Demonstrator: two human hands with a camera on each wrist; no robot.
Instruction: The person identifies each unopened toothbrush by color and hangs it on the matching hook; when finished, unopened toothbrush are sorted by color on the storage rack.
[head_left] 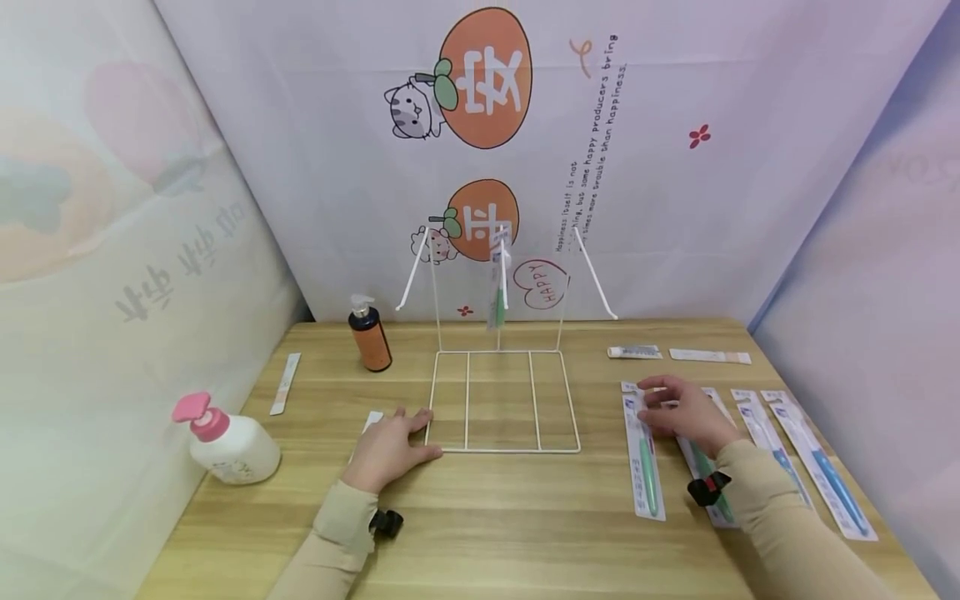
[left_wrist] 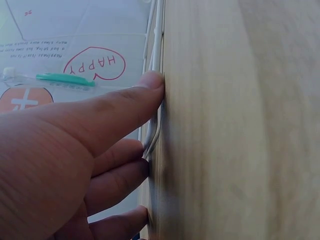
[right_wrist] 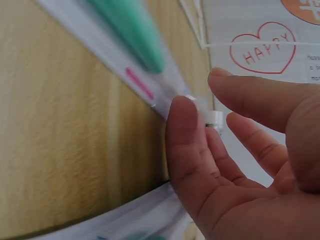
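A white wire rack (head_left: 504,451) with three hooks stands mid-table; a packaged green toothbrush (head_left: 498,292) hangs on its middle hook. At the rack's front left corner my left hand (head_left: 386,450) holds the base wire, thumb (left_wrist: 145,87) on the front bar and index finger by the bend. My right hand (head_left: 693,417) is over the upper part of another packaged green toothbrush (head_left: 647,479), its thumb and fingers apart and fingertips right at the package. A second green toothbrush pack (head_left: 722,504) lies partly hidden beneath the right hand and wrist.
Two packaged blue toothbrushes (head_left: 832,483) lie at the right. Behind them are a toothpaste tube (head_left: 633,352) and a flat sachet (head_left: 708,356). On the left stand a pink-topped pump bottle (head_left: 236,450) and a dark pump bottle (head_left: 371,340), near another narrow sachet (head_left: 285,383).
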